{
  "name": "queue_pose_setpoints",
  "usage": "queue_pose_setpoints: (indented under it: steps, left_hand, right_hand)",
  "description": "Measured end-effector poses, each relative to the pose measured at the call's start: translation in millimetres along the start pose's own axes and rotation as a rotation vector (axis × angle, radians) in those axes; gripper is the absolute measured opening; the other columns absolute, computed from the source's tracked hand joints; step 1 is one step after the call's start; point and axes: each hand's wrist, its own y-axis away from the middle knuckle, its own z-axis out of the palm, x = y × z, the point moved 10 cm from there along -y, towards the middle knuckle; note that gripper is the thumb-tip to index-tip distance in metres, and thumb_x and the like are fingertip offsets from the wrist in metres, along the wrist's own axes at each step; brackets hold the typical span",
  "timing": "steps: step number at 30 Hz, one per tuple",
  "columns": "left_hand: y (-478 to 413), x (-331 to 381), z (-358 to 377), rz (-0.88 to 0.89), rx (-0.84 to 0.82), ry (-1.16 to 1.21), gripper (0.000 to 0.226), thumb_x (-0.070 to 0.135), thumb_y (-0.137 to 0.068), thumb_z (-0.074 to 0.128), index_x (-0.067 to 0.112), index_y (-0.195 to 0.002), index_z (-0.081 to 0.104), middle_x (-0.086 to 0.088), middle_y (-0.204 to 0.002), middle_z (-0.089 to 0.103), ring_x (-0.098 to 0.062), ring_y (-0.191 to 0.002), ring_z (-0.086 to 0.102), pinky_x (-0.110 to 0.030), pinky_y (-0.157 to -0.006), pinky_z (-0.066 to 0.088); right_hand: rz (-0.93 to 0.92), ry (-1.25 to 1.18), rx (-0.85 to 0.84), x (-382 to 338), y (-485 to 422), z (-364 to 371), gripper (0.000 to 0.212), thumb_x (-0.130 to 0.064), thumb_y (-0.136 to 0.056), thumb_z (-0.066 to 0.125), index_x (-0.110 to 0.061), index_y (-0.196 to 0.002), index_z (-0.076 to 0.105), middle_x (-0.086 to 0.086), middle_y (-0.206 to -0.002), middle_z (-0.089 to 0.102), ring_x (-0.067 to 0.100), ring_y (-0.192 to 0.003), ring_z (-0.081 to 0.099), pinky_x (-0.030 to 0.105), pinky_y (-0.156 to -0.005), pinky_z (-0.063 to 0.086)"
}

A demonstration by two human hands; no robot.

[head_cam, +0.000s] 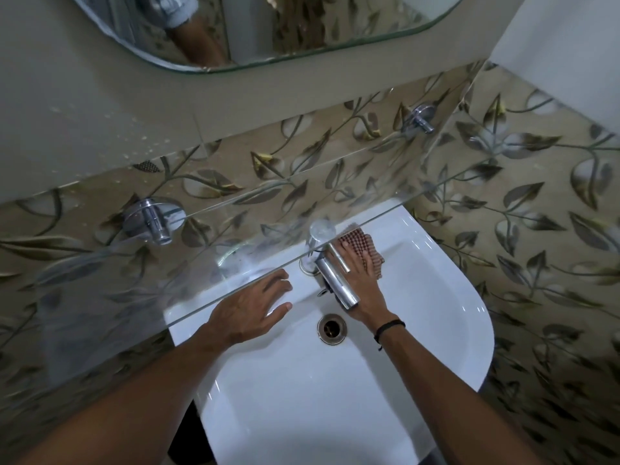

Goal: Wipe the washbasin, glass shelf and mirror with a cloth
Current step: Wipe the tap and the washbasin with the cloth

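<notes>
A white washbasin (419, 347) fills the lower middle, with a drain (332, 327) at its centre. My right hand (360, 283) presses a red-checked cloth (360, 245) flat against the basin's back ledge, just right of the chrome tap (335, 280). The tap's spout hides part of that hand. My left hand (250, 313) rests with straight fingers on the basin's left rim, partly under the glass shelf (235, 236). The shelf runs diagonally above the basin. The mirror (302, 25) hangs at the top.
Two chrome brackets (152, 220) (421, 117) fix the shelf to the leaf-patterned tiled wall. Water droplets speckle the plain wall at upper left. A wall corner stands at the right of the basin.
</notes>
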Motion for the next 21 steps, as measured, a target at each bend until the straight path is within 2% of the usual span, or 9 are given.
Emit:
queue_pose_setpoints:
  steps: [3, 6, 9, 11, 14, 15, 18, 20, 21]
  left_hand:
    - [0, -1, 3, -0.003, -0.010, 0.006, 0.028, 0.043, -0.101, 0.052, 0.024, -0.121, 0.057, 0.010, -0.137, 0.046, -0.014, -0.122, 0.052, -0.031, -0.098, 0.045]
    - [0, -4, 4, -0.012, -0.010, -0.005, 0.029, 0.046, -0.102, 0.049, 0.026, -0.122, 0.056, 0.010, -0.139, 0.045, -0.012, -0.127, 0.049, -0.038, -0.096, 0.049]
    - [0, -4, 4, -0.018, -0.012, -0.016, 0.028, 0.044, -0.102, 0.047, 0.027, -0.122, 0.055, 0.011, -0.140, 0.044, -0.012, -0.129, 0.047, -0.041, -0.095, 0.050]
    - [0, 0, 1, 0.001, -0.003, -0.019, 0.025, 0.038, -0.101, 0.050, 0.024, -0.121, 0.057, 0.008, -0.138, 0.046, -0.014, -0.127, 0.049, -0.040, -0.094, 0.050]
    - [-1, 3, -3, 0.021, 0.008, -0.020, 0.023, 0.031, -0.099, 0.052, 0.021, -0.119, 0.059, 0.005, -0.136, 0.048, -0.018, -0.121, 0.052, -0.038, -0.093, 0.049]
    - [-1, 3, -4, 0.017, 0.012, -0.018, 0.023, 0.031, -0.099, 0.052, 0.021, -0.119, 0.059, 0.005, -0.136, 0.048, -0.018, -0.120, 0.053, -0.037, -0.093, 0.048]
    - [1, 1, -3, 0.010, 0.002, -0.003, 0.023, 0.030, -0.099, 0.053, 0.021, -0.119, 0.059, 0.005, -0.137, 0.047, -0.018, -0.122, 0.052, -0.033, -0.097, 0.044]
    - [1, 0, -1, 0.000, -0.010, 0.006, 0.022, 0.030, -0.100, 0.053, 0.021, -0.120, 0.058, 0.006, -0.137, 0.047, -0.016, -0.122, 0.051, -0.030, -0.098, 0.042]
    - [1, 0, 0, -0.009, -0.015, 0.008, 0.022, 0.030, -0.100, 0.053, 0.022, -0.120, 0.058, 0.006, -0.138, 0.047, -0.015, -0.123, 0.050, -0.030, -0.098, 0.043]
  right_hand:
    - [0.068, -0.146, 0.140, -9, 11, -4, 0.060, -0.037, -0.096, 0.045, -0.014, -0.151, 0.042, 0.010, -0.161, 0.032, 0.028, -0.151, 0.024, 0.056, -0.122, 0.011]
    - [0.317, -0.421, 0.288, -13, 18, -7, 0.052, -0.035, -0.100, 0.051, -0.018, -0.149, 0.045, 0.000, -0.158, 0.037, 0.015, -0.153, 0.020, 0.046, -0.125, 0.009]
    - [0.481, -0.576, 0.339, -19, 27, 7, 0.051, -0.037, -0.103, 0.051, -0.038, -0.152, 0.034, -0.002, -0.159, 0.036, 0.014, -0.151, 0.023, 0.047, -0.125, 0.016]
    - [0.537, -0.536, 0.348, -24, 28, 15, 0.056, -0.036, -0.106, 0.047, -0.031, -0.157, 0.025, -0.005, -0.162, 0.029, 0.016, -0.153, 0.020, 0.049, -0.124, 0.017]
    - [0.531, -0.283, 0.368, -37, 28, 12, 0.058, -0.034, -0.107, 0.041, -0.014, -0.158, 0.024, 0.002, -0.164, 0.023, 0.022, -0.154, 0.016, 0.054, -0.121, 0.019]
    - [0.511, -0.268, 0.395, -38, 28, 11, 0.058, -0.031, -0.106, 0.045, -0.016, -0.159, 0.023, 0.004, -0.163, 0.026, 0.022, -0.154, 0.019, 0.056, -0.121, 0.021]
    - [0.448, -0.450, 0.433, -31, 29, -1, 0.058, -0.025, -0.103, 0.054, -0.030, -0.154, 0.027, 0.000, -0.160, 0.033, 0.020, -0.152, 0.023, 0.054, -0.124, 0.014]
    - [0.365, -0.423, 0.377, -21, 22, -8, 0.056, -0.024, -0.099, 0.057, -0.023, -0.151, 0.038, 0.000, -0.156, 0.039, 0.021, -0.151, 0.026, 0.048, -0.125, 0.004]
    - [0.291, -0.344, 0.363, -15, 15, -15, 0.055, -0.025, -0.095, 0.060, -0.021, -0.147, 0.045, 0.002, -0.152, 0.044, 0.024, -0.148, 0.032, 0.047, -0.125, 0.005]
